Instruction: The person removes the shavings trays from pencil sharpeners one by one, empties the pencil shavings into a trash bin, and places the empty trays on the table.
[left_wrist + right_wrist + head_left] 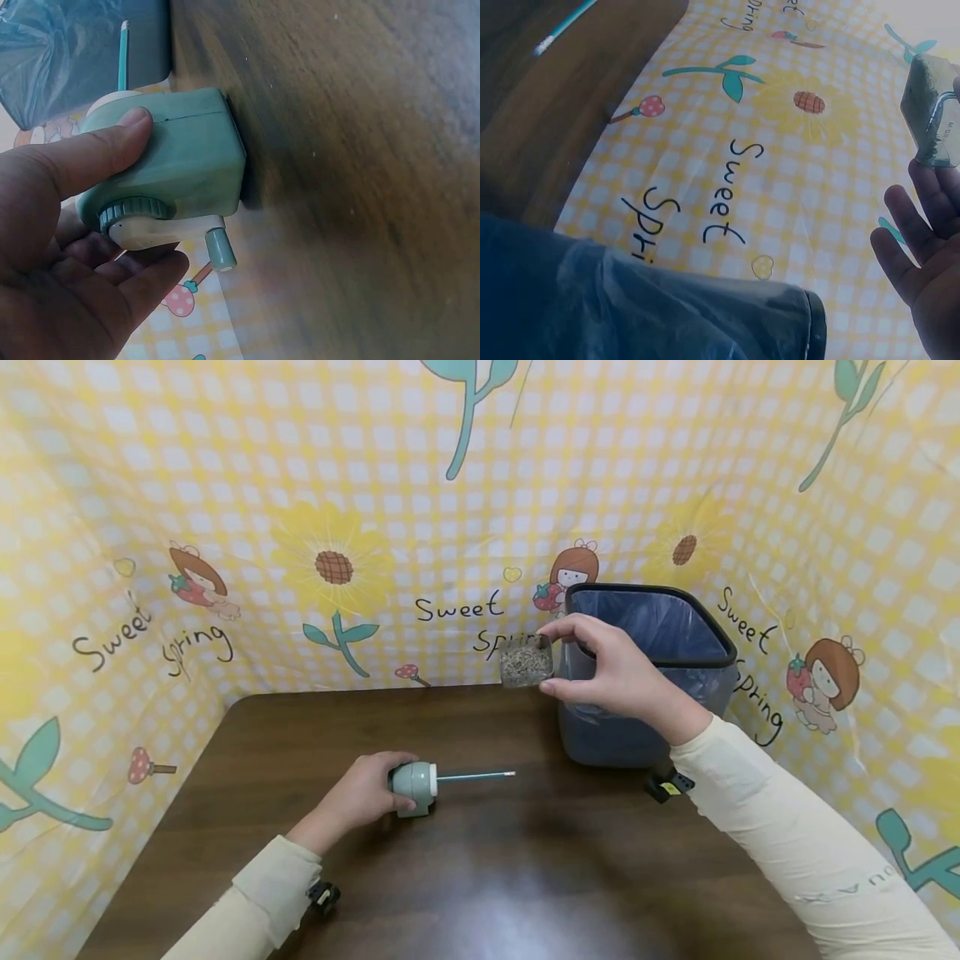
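A green crank pencil sharpener [414, 787] is on the dark table, gripped from its left side by my left hand [363, 792]. From its white front a teal pencil [476, 775] sticks out to the right. The left wrist view shows the sharpener's white crank arm [169, 229] and thumb pressed on the body. My right hand [611, 667] pinches a small clear shavings drawer [527, 662] between thumb and fingers, raised above the table's back edge. Grey-brown shavings fill much of that drawer, which is also visible at the right of the right wrist view.
Just right of the drawer, a blue trash bin [611, 739] with a black rim and plastic liner [686, 618] stands at the table's back right, partly behind my right hand. A yellow checked cloth [450, 543] hangs around the brown table [480, 877].
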The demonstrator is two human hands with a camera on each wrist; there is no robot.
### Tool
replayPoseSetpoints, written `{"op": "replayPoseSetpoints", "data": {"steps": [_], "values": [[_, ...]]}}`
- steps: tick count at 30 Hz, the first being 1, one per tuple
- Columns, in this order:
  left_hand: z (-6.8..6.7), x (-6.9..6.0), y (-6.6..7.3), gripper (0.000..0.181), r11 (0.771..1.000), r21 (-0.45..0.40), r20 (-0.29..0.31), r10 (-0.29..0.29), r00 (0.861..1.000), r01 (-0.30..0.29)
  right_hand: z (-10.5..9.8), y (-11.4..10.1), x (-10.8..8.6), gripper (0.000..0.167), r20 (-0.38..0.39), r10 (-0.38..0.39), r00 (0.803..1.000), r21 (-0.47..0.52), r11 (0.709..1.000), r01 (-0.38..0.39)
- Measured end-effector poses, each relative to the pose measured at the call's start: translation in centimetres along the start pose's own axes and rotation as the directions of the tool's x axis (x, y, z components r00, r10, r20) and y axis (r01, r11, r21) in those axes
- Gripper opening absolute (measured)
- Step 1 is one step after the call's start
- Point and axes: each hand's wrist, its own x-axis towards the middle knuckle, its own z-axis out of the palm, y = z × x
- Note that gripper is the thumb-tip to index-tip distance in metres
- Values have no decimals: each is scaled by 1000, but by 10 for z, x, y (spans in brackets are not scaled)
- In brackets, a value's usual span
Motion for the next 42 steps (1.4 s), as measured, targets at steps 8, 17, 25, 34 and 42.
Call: {"op": "replayPoseSetpoints", "data": {"steps": [8, 17, 25, 34, 42], "values": [[-1, 2, 3, 67, 1000, 4, -16, 3, 1000, -3, -19, 1, 2, 56, -39, -15, 999, -16, 1000, 14], [0, -3, 0, 67, 1000, 5, -21, -14, 1000, 14, -35, 6, 6, 58, -52, 13, 999, -79, 997, -17], [1, -2, 1, 65, 1000, -2, -17, -19, 1000, 19, -50, 12, 5, 56, -69, 40, 997, -107, 993, -47], [2, -3, -1, 67, 999, -9, -23, -32, 999, 32, -62, 21, 7, 54, -87, 29, 996, -132, 990, -41], [3, 0, 0, 65, 1000, -8, -24, -28, 999, 28, -71, 31, 6, 57, -97, 37, 995, -178, 983, -54]]}}
